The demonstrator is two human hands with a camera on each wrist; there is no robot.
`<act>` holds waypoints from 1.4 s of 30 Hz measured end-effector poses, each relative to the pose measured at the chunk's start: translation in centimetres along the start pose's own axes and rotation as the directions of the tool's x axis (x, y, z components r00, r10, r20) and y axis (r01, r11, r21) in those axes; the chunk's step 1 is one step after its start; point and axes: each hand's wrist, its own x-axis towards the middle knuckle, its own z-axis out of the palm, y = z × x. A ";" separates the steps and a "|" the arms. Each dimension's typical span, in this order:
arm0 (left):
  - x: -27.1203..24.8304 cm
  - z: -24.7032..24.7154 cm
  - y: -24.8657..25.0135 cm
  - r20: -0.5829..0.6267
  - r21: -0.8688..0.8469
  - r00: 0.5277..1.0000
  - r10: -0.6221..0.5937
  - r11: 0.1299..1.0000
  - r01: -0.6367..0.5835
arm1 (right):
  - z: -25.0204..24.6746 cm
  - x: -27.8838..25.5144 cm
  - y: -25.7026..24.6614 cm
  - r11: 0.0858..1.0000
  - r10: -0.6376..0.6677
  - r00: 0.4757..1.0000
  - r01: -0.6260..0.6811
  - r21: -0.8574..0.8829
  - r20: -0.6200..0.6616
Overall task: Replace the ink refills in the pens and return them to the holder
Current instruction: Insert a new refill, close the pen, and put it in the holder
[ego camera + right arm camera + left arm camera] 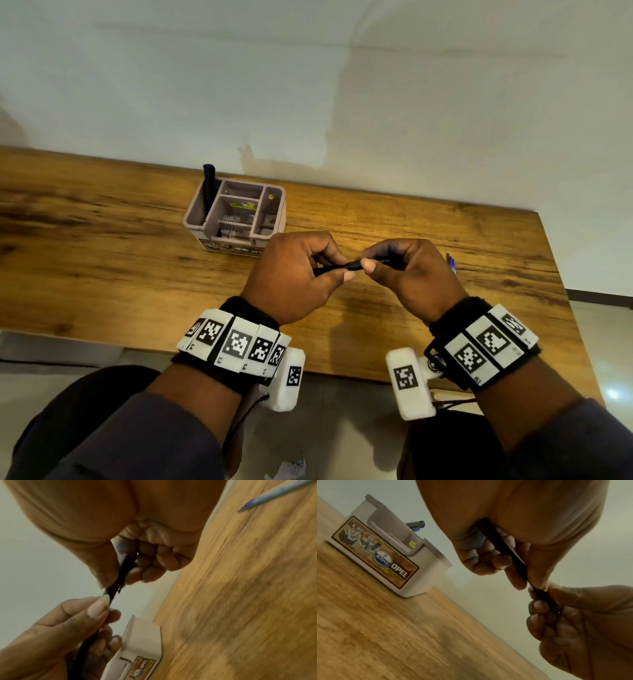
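Against a plain pale wall (308, 85) we sit at a wooden tabletop (102, 257) with both hands raised just above it. Between them we hold a black pen (337, 268) nearly level. Our left hand (291, 277) curls round one end, thumb and forefinger pinching the barrel; our right hand (411, 274) curls round the other end, its thumb pressed on the pen beside the left thumb. From the left wrist view the pen (505, 550) runs slantwise out of the left fist into the right fingers (539, 605).

Behind the left hand, near the wall, stands the holder (236, 214), a pale divided box with a label on its front. A dark pen (208, 188) stands upright in its leftmost compartment. Beyond the right hand, a blue pen (274, 494) lies on the tabletop, mostly hidden in the head view.
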 end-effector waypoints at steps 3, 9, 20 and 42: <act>0.3 0.0 0.5 -0.048 -0.049 0.999 0.026 0.998 -0.028 | 1.0 -0.3 0.0 0.962 0.002 0.986 0.044 0.270 -0.168; 0.3 -0.6 1.4 -0.028 -0.040 1.000 -0.011 0.999 0.010 | 2.6 -0.3 -0.1 0.878 0.101 0.930 0.083 0.471 -0.354; 1.4 -5.3 1.5 -0.168 -0.121 0.953 -0.253 0.965 0.235 | 5.7 5.4 -5.3 0.862 0.089 0.921 0.120 0.492 -0.380; 0.5 -16.4 -3.5 -0.436 -0.584 0.645 -0.628 0.743 0.328 | 16.2 14.3 -12.9 0.933 -0.248 0.957 0.194 -0.304 -0.151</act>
